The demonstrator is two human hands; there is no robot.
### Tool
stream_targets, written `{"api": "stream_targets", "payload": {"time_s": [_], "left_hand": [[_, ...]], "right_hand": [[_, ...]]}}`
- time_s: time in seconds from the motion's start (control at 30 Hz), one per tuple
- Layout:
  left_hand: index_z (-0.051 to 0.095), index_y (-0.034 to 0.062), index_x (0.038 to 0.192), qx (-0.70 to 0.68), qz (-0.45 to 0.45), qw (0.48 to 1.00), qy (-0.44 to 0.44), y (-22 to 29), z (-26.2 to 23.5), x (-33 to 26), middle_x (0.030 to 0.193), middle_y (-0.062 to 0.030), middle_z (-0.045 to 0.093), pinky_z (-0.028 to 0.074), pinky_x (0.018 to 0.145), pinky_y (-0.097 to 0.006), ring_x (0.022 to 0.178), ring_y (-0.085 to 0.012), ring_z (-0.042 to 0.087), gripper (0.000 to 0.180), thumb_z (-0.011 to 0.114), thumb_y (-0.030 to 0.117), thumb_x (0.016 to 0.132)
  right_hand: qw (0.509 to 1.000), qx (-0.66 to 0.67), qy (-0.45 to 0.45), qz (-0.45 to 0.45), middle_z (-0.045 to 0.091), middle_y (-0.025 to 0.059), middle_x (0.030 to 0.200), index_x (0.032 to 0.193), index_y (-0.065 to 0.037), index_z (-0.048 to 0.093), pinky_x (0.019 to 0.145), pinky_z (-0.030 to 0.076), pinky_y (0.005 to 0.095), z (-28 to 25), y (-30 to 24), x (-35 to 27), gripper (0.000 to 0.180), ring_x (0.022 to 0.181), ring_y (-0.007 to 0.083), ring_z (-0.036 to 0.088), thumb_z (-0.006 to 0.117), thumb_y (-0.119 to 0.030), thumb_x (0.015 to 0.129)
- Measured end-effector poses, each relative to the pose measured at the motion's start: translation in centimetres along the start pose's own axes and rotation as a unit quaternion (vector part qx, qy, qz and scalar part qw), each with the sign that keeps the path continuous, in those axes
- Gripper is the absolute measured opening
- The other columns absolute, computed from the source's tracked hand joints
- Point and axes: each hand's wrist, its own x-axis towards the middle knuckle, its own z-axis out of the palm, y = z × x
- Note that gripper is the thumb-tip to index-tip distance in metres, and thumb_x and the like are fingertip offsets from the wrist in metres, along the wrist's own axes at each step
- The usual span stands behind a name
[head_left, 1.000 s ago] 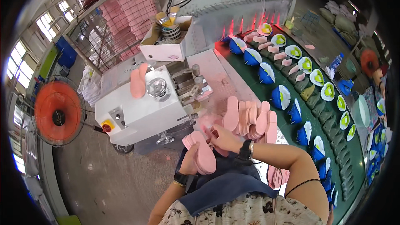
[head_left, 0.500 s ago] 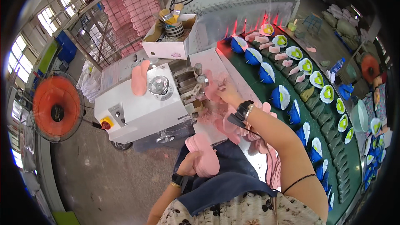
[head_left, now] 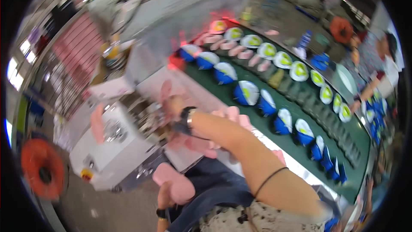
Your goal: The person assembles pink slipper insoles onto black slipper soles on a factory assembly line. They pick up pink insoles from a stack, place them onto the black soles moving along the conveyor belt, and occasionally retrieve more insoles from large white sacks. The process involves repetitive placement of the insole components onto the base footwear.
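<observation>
A stack of pink insoles rests in my left hand, close to my dark blue apron. My fingers are closed round the side of the stack. My right hand reaches to the metal rollers at the end of a white machine. It is blurred but looks closed on a pink insole, which sticks up beyond the fingers. Loose pink insoles lie on the worktop below my right wrist. Another insole lies on top of the machine, beside its dial.
A green conveyor belt on the right carries rows of blue-and-white shoe uppers and pink pieces. A white box with tools stands behind the machine. An orange fan is at left. Another person's arm reaches over the belt's far side.
My view has swung to the right, so the machine sits further left and another person shows at the belt. My left hand still holds the insole stack; my right stays by the rollers.
</observation>
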Motion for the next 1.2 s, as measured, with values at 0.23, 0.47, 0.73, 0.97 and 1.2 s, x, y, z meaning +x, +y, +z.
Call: {"api": "stream_targets", "payload": {"time_s": [0.23,0.47,0.73,0.97,1.2], "left_hand": [[0.051,-0.0025,0.119,-0.037,-0.044,0.998,0.007,0.8,7.1,0.0,0.114,-0.0156,0.061,0.048,0.094,-0.045,0.106,-0.0312,0.06,0.037,0.051,0.017,0.088],[0.05,-0.0024,0.12,-0.036,-0.003,0.999,0.039,0.8,9.9,0.8,0.113,-0.0148,0.062,0.047,0.095,-0.045,0.106,-0.0307,0.06,0.037,0.051,0.016,0.088],[0.049,-0.0018,0.122,-0.008,-0.019,1.0,-0.009,0.5,9.5,1.3,0.116,-0.0144,0.059,0.047,0.094,-0.045,0.107,-0.0299,0.059,0.037,0.049,0.018,0.089],[0.049,-0.0023,0.122,0.017,0.031,0.996,-0.08,1.6,15.0,0.7,0.116,-0.0136,0.059,0.048,0.092,-0.042,0.107,-0.0278,0.059,0.037,0.047,0.022,0.095],[0.052,-0.0025,0.12,-0.031,0.028,0.998,-0.04,1.5,9.5,-1.0,0.112,-0.0148,0.062,0.048,0.094,-0.038,0.106,-0.0268,0.06,0.033,0.053,0.017,0.093]], "right_hand": [[0.772,0.493,0.085,0.393,0.063,0.0144,0.069,0.082,0.0,0.057,0.05,0.055,0.0355,-7.3,15.2,-3.9,0.015,0.059,0.025,0.067,0.061,-0.015,0.083],[0.692,0.305,0.238,0.609,0.06,0.0113,0.064,0.08,0.0,0.057,0.043,0.051,0.0343,-10.7,33.5,-18.2,0.005,0.05,0.0216,0.063,0.057,-0.005,0.081],[0.756,0.51,0.216,0.348,0.064,0.0092,0.089,0.115,-0.002,0.055,0.067,0.052,0.0306,-10.8,27.9,-13.6,0.038,0.08,0.0189,0.064,0.062,-0.001,0.077],[0.787,0.489,-0.344,0.152,0.064,0.0139,0.07,0.081,-0.001,0.064,0.061,0.046,0.0379,-20.4,-6.1,-16.3,0.048,0.065,0.0257,0.06,0.054,-0.046,0.092],[0.735,0.58,-0.157,0.316,0.064,0.0055,0.086,0.099,0.0,0.062,0.064,0.049,0.0292,-15.8,-7.5,-14.1,0.03,0.075,0.0135,0.06,0.068,-0.026,0.085]]}}
